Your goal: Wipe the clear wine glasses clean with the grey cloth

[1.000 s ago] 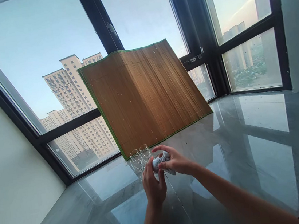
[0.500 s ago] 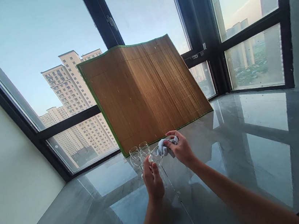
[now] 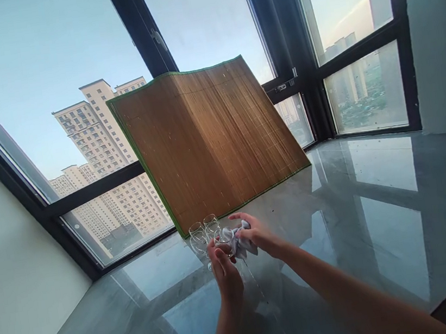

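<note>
The right hand [image 3: 257,233], lifted half a second ago to one o'clock of the glass [image 3: 225,240], is back down and presses the cloth [image 3: 242,245] against the glass's side at three o'clock, so the bowl, wrapped a second ago, now shows bare toward nine o'clock.

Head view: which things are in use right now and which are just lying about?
In use: glass in the left hand; cloth in the right hand, against the glass.
Lying about: other glasses standing beside it; bamboo mat leaning on the window; glossy surface under them.
</note>
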{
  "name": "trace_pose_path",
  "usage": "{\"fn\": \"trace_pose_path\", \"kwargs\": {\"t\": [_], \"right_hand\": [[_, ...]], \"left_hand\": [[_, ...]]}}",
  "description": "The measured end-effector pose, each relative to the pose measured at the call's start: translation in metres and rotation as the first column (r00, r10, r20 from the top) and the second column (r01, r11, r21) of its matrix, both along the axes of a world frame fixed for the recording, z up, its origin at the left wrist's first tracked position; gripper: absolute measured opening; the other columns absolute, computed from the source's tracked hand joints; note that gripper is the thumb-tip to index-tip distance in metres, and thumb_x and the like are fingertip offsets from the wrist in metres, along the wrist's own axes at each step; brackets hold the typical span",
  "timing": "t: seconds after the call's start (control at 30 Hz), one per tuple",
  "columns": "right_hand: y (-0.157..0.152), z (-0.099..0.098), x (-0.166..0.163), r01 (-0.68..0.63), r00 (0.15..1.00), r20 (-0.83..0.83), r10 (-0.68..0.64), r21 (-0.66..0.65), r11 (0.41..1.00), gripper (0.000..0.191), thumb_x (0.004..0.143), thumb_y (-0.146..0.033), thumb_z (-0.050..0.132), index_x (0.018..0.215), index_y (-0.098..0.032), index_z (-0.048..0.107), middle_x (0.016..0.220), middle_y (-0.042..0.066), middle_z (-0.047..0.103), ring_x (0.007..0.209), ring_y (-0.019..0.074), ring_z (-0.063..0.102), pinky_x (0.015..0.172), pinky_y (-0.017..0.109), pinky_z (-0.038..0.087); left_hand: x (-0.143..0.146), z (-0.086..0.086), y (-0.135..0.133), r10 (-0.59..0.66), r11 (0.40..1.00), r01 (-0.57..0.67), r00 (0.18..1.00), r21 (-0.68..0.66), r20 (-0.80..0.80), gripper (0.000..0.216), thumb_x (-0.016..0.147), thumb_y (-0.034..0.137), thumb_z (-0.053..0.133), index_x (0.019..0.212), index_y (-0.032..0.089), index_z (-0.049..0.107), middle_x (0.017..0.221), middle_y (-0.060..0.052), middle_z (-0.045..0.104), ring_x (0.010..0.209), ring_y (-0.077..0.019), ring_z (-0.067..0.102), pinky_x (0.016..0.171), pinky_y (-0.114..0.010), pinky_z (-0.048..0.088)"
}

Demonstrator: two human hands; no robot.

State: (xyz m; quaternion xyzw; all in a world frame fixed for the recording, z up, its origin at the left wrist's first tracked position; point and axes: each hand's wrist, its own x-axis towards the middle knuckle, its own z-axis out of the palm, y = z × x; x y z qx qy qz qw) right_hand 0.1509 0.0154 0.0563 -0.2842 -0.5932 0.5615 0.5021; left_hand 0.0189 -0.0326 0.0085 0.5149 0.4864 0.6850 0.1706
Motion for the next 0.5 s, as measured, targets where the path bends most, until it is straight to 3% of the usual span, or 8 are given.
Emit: {"fn": "trace_pose_path", "kwargs": {"t": [0.1,0.17,0.27,0.4,0.5], "right_hand": [[-0.004,-0.004,-0.005,-0.152,0.988,0.026,0.152,-0.029,0.988,0.066,0.059,-0.016,0.059,0.124,-0.018,0.051,0.079,-0.003,0.062,0.061,0.0126,0.056,0.052,0.023,0.041],[-0.006,-0.006,-0.01,-0.181,0.983,0.003,0.181,-0.007,0.983,0.07,0.057,-0.014,0.061,0.125,-0.018,0.047,0.084,-0.003,0.062,0.058,0.0112,0.054,0.05,0.023,0.041],[-0.008,-0.008,-0.014,-0.156,0.986,-0.045,0.158,0.043,0.987,0.075,0.058,-0.017,0.07,0.128,-0.02,0.042,0.095,0.0,0.062,0.059,0.0101,0.053,0.052,0.024,0.043],[-0.005,-0.012,-0.015,-0.149,0.982,-0.097,0.163,0.138,0.979,0.085,0.058,-0.025,0.084,0.13,-0.021,0.04,0.109,0.004,0.06,0.088,0.0175,0.064,0.078,0.031,0.052],[0.001,-0.017,-0.015,-0.043,0.996,-0.068,0.058,0.203,0.978,0.084,0.059,-0.024,0.084,0.131,-0.021,0.042,0.113,0.006,0.059,0.099,0.0213,0.063,0.089,0.035,0.051]], "left_hand": [[-0.003,-0.001,0.0,0.083,0.996,-0.084,0.995,-0.028,-0.053,0.066,0.092,0.072,0.03,0.131,0.021,0.046,0.098,-0.007,0.062,0.089,-0.0209,0.06,0.08,-0.033,0.048],[-0.003,-0.003,0.001,0.071,0.997,-0.073,0.995,-0.024,-0.068,0.069,0.091,0.073,0.033,0.136,0.022,0.042,0.114,-0.01,0.06,0.105,-0.0233,0.059,0.093,-0.036,0.046],[-0.003,-0.008,0.005,-0.037,0.999,0.037,0.999,0.012,0.006,0.073,0.09,0.074,0.033,0.143,0.024,0.035,0.133,-0.013,0.054,0.121,-0.0249,0.054,0.103,-0.037,0.043],[-0.001,-0.015,0.01,-0.204,0.979,0.206,0.972,0.0,0.116,0.075,0.089,0.073,0.039,0.148,0.026,0.033,0.149,-0.013,0.045,0.135,-0.0253,0.046,0.111,-0.037,0.038],[-0.001,-0.018,0.013,-0.286,0.955,0.296,0.943,-0.037,0.168,0.077,0.088,0.074,0.042,0.147,0.025,0.04,0.148,-0.012,0.048,0.138,-0.0264,0.045,0.114,-0.038,0.036]]}}
